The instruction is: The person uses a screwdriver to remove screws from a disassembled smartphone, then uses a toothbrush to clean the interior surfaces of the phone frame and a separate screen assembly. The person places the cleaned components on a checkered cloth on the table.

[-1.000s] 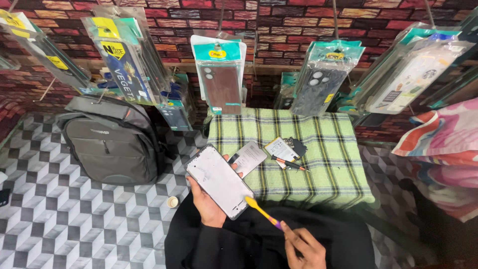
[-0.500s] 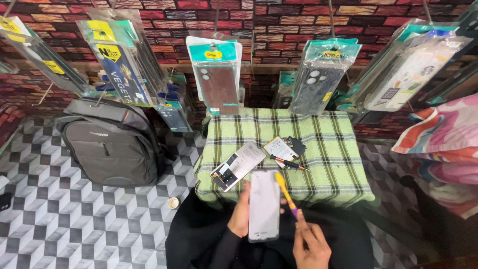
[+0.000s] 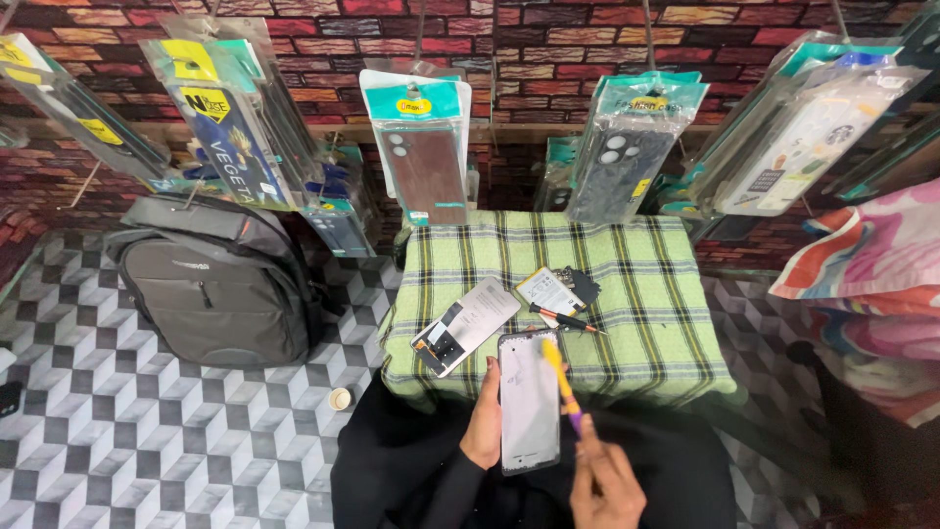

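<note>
Red brick wall (image 3: 548, 39) — checkered cube-pattern floor (image 3: 117, 441) — green plaid-covered table (image 3: 646, 284).

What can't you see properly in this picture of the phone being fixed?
All in the head view:
- The right hand is cut off by the bottom edge, so its grip on the yellow and purple tool is partly hidden.
- The left hand is mostly behind the flat grey phone panel.
- The small black parts on the green checked cloth are too small to identify.
</note>
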Motion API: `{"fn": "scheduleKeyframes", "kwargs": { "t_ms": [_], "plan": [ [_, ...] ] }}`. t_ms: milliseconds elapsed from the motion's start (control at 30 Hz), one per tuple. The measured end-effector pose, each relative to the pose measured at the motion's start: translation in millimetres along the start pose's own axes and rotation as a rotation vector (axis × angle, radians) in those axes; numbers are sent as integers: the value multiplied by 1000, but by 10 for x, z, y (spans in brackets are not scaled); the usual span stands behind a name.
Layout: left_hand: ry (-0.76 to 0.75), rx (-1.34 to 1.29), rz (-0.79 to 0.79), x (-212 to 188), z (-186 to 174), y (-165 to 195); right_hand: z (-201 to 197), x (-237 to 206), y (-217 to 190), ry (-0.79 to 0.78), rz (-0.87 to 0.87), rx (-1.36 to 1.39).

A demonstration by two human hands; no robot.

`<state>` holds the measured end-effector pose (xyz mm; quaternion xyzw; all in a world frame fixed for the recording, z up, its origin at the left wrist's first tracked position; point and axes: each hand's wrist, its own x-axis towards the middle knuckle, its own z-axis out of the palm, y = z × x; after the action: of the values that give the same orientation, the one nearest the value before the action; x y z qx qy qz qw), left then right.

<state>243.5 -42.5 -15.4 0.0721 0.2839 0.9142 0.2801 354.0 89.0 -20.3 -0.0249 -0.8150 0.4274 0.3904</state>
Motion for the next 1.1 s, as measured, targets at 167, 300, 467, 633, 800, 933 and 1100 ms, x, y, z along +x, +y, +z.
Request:
{"fn": "scheduleKeyframes", "kwargs": {
  "t_ms": [167,300,467,633,800,933,1100],
  "plan": [
    [-51,-32,20,33,10,-19,16,-9,43,-77,-215,119],
    [6,-23,74,9,8,10,1,-21,81,-62,-19,-89],
    [-65,-15,147,13,53,19,-8,-7,92,-32,-209,78],
    [-53,-113,172,21,25,76,44,-25,50,-58,-141,37],
    [-19,-79,162,28,45,56,7,14,70,-44,11,7],
    [9,-33,216,8,64,104,71,-12,4,-93,-243,126],
    [39,-89,197,-17,70,165,-9,25,2,-44,64,-39]
  ]
}}
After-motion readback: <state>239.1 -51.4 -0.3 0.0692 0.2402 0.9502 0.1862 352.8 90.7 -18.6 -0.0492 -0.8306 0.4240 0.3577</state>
